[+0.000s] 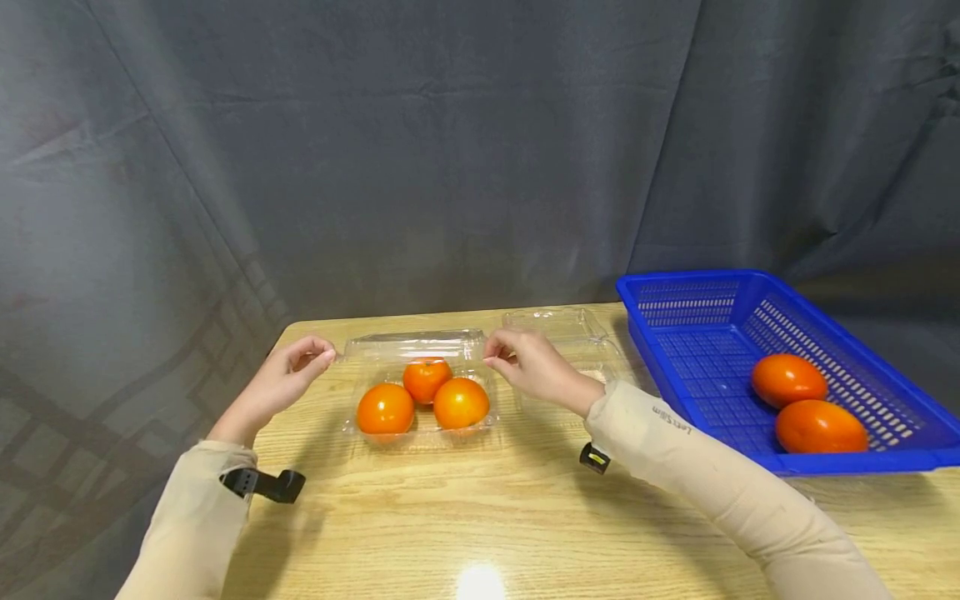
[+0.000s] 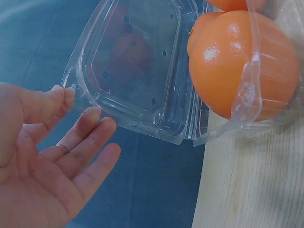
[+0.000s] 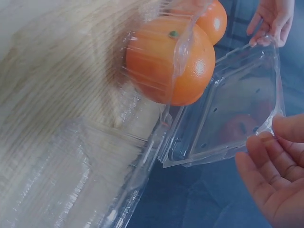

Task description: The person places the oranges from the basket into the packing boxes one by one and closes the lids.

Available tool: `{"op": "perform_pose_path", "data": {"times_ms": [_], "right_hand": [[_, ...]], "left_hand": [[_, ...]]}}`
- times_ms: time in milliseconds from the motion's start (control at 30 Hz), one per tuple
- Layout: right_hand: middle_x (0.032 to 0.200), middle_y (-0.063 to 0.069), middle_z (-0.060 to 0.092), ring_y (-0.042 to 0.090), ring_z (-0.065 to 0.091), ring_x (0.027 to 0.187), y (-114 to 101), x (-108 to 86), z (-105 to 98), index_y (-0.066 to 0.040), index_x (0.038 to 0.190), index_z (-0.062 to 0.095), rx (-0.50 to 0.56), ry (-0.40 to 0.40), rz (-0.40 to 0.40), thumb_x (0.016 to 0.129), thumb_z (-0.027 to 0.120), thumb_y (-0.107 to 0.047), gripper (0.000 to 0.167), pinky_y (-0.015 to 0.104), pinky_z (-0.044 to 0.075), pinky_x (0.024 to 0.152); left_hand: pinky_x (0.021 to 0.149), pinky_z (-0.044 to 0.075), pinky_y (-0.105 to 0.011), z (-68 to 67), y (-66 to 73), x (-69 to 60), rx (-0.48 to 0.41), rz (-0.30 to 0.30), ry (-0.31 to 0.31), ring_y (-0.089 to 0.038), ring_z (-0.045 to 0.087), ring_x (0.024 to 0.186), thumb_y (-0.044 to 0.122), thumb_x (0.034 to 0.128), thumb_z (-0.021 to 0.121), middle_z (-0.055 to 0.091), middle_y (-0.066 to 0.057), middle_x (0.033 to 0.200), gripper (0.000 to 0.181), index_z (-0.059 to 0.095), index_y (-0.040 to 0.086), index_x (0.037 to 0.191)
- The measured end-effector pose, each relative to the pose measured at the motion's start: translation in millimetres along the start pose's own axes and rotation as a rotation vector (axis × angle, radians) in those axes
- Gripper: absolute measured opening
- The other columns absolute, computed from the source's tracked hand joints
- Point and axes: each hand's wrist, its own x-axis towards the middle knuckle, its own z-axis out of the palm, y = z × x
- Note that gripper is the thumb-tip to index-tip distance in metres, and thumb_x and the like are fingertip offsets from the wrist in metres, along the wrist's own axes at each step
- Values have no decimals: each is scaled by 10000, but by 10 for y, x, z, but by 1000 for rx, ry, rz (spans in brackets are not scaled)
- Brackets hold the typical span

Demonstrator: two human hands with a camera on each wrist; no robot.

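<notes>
A clear plastic clamshell container (image 1: 420,437) stands on the table with three orange fruits (image 1: 386,410) in its base. Its hinged lid (image 1: 416,343) is raised at the back. My left hand (image 1: 288,375) pinches the lid's left corner between thumb and index finger; in the left wrist view the other fingers (image 2: 92,147) are spread loosely. On the opposite corner, my right hand (image 1: 534,367) pinches the lid the same way, as the right wrist view shows near the lid tab (image 3: 268,126).
A second clear container (image 1: 558,325) lies with its lid up, just right of the first and partly behind my right hand. At the right stands a blue plastic basket (image 1: 690,342) with two orange fruits (image 1: 821,427). A grey curtain (image 1: 450,167) hangs behind the wooden table (image 1: 390,525).
</notes>
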Motion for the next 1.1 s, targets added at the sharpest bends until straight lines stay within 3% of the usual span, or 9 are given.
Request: {"op": "perform_pose_path", "data": {"times_ms": [133,367,667,1100], "right_hand": [[809,82,628,133,573,730,1,-25,13,-35,810,603,-18,-1,-15,843,648,-19,58,173,538,656],[803,68,640,126,570,728,-9,-65,36,-44,809,604,-44,-17,-5,844,655,-43,62,167,522,653],[820,60,654,110,577,717,17,-106,60,-50,815,607,-45,-39,-9,847,651,-43,55,153,509,640],[845,53,658,113,576,729,33,-173,90,-65,806,611,-62,-69,-12,845,647,-38,59,168,511,653]], "left_hand": [[797,442,-296,9,-6,-29,5,-1,-5,-26,525,853,261,985,460,577,-164,1071,282,566,13,1063],[708,438,-220,30,-18,-57,5,20,2,-18,519,811,203,970,495,588,-103,1001,212,581,13,1008],[732,458,-209,60,-49,-94,-10,41,-23,21,532,847,175,965,502,613,-158,1063,195,584,1,998],[778,469,-122,98,-119,-150,-25,140,-30,38,544,900,121,931,557,628,-140,1032,126,618,13,954]]}}
